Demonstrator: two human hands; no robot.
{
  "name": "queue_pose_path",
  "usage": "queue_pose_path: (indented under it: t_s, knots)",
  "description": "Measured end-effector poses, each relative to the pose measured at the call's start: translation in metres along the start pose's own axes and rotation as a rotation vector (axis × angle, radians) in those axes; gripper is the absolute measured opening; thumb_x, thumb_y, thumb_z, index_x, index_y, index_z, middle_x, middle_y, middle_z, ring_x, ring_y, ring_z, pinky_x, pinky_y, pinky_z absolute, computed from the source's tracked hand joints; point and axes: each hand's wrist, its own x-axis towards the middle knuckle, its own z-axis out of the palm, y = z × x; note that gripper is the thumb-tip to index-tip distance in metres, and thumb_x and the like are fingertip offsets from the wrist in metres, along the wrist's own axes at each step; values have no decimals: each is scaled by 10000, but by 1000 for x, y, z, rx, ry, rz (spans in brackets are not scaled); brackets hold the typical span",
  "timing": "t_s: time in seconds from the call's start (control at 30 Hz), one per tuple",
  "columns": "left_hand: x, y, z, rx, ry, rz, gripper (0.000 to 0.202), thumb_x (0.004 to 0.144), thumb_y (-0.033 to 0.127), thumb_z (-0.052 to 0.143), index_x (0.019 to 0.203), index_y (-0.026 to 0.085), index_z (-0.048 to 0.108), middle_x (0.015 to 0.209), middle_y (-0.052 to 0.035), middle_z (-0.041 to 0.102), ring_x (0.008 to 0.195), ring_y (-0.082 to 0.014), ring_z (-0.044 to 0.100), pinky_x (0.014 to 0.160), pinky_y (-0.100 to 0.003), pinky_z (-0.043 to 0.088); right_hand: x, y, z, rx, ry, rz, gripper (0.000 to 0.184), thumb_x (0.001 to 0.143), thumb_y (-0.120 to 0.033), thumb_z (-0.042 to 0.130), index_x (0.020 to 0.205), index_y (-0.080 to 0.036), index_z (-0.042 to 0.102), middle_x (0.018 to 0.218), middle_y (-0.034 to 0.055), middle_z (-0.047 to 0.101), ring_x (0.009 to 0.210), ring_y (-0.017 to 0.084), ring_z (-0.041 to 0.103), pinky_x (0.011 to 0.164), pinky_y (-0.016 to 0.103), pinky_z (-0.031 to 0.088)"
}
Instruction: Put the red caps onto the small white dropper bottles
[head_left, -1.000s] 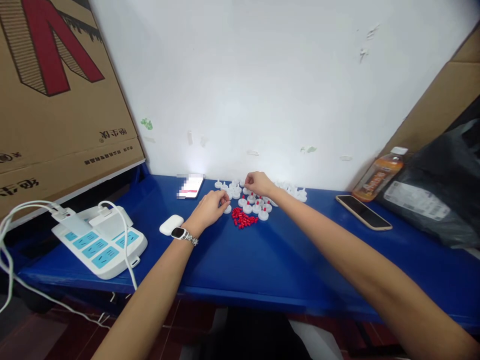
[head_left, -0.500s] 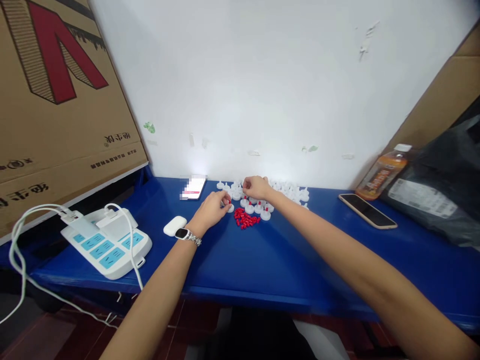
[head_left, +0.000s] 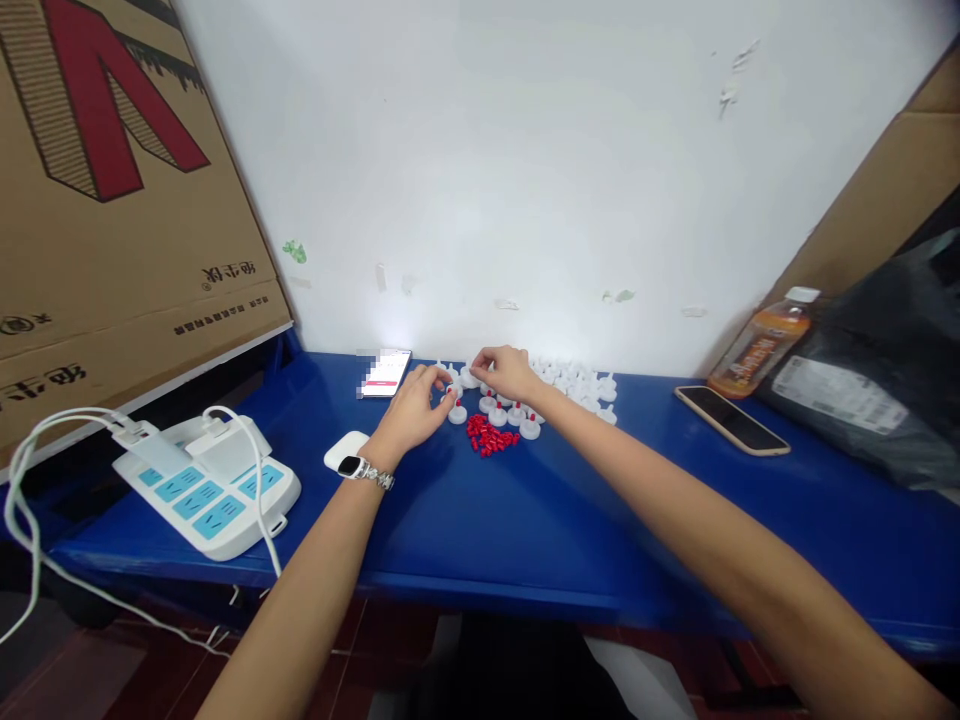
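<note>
Plainly two hands (head_left: pixel 412 410) (head_left: pixel 507 373) (each grip unclear), one red heap (head_left: pixel 490 436), white discs (head_left: pixel 529 430) beyond counting.

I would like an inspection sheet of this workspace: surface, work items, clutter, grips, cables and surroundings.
Surface: blue table, shiny.
Job's things: white discs clustered near the wall, several red-tipped; red pieces piled in front.
Clutter: lit phone, white case and power strip at left; dark phone and bottle at right.
Grips: left grip at the discs' left side, right grip among them; contents unclear.
Cables: white cables run from the power strip over the table's edge.
Surroundings: carton left, black bag right, scuffed wall behind.
</note>
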Motion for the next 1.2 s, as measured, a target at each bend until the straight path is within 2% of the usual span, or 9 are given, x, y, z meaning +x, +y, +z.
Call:
queue_pose_path:
  t_s: [0.1, 0.17, 0.23, 0.37, 0.53, 0.73, 0.97, 1.1, 1.2]
  knots:
    - [-2, 16, 1, 19, 40, 92, 362, 950, 434, 549, 1236, 213, 567, 1198, -102, 581, 1131, -256, 556, 973, -404, 471, -21, -7, -8, 272, 78, -6, 181, 865, -352, 635, 863, -195, 725, 853, 22, 741, 795, 170, 621, 813, 320, 421]
    - [-3, 23, 3, 15, -6, 145, 362, 967, 442, 529, 1254, 224, 562, 1213, -96, 592, 1136, -259, 547, 992, -408, 458, -38, -11, -12, 405, 86, -32, 224, 860, -399, 649, 859, -188, 726, 830, 25, 735, 760, 165, 611, 749, 298, 438]
    - [-3, 26, 6, -14, -84, 170, 339, 986, 440, 495, 1243, 234, 574, 1174, -82, 624, 1072, -247, 566, 961, -399, 467, -55, -12, -13, 434, 107, -39, 249, 871, -426, 642, 853, -192, 727, 824, 26, 730, 766, 171, 606, 739, 297, 438]
    - [-3, 24, 8, -51, -139, 117, 369, 986, 469, 479, 1237, 217, 575, 1100, -82, 635, 955, -225, 603, 891, -382, 492, -86, -6, -18, 184, 192, -69, 179, 915, -350, 601, 889, -225, 725, 878, 23, 721, 889, 203, 590, 869, 359, 383]
    - [-4, 26, 6, -15, -157, 102, 373, 972, 466, 484, 1224, 214, 595, 1024, -74, 625, 876, -214, 617, 855, -378, 503, -111, 5, -27, -174, 4, -246, 116, 897, -328, 658, 908, -236, 728, 1001, 61, 673, 1037, 259, 507, 909, 425, 290]
    - [-2, 30, 10, 6, -200, 160, 293, 936, 423, 535, 1108, 213, 643, 937, -54, 623, 825, -205, 608, 813, -362, 496, -114, 7, -23, -253, -94, -245, 131, 936, -302, 626, 915, -222, 729, 1005, 77, 642, 1044, 263, 478, 911, 428, 273]
    - [-2, 31, 13, 3, -212, 154, 293, 922, 406, 552, 1122, 214, 647, 920, -49, 614, 813, -203, 605, 795, -355, 484, -109, 11, -12, -188, -9, -210, 132, 933, -272, 610, 872, -203, 705, 983, 77, 678, 1061, 264, 505, 915, 425, 285]
    - [-2, 32, 12, -8, -219, 155, 279, 933, 422, 540, 1087, 222, 659, 884, -42, 614, 828, -211, 603, 789, -352, 480, -103, 14, -10, 32, 124, -126, 154, 933, -300, 613, 842, -210, 698, 939, 47, 727, 1014, 238, 578, 950, 430, 324]
    - [-2, 35, 11, -16, -222, 150, 285, 942, 432, 535, 1085, 221, 663, 886, -41, 616, 833, -209, 599, 795, -355, 477, -99, 16, -11, 311, 201, -22, 175, 918, -354, 626, 848, -214, 704, 892, 35, 752, 902, 213, 658, 895, 385, 428]
